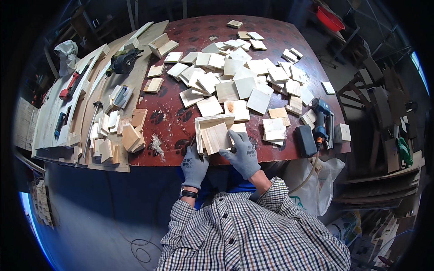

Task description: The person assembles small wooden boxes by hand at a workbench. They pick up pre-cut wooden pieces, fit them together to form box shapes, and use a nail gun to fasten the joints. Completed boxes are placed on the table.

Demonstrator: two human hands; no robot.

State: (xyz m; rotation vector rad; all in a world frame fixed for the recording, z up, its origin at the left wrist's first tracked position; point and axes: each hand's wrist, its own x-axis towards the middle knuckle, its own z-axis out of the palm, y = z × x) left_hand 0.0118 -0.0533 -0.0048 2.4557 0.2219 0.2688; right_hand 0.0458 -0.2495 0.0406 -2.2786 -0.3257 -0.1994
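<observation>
Box: in both your hands;
Left hand: gripping near-left corner;
Right hand: grasping right side;
Boards: heaped beyond box

A red desk with dark, blotchy marks fills the centre, bright glare falling on its right half. Bluish-grey floor spreads across the lower left. Slanting bars stand in shadow, upper right; bluish-white light strips line the far right and lower left.

Two hands; one red basin
</observation>
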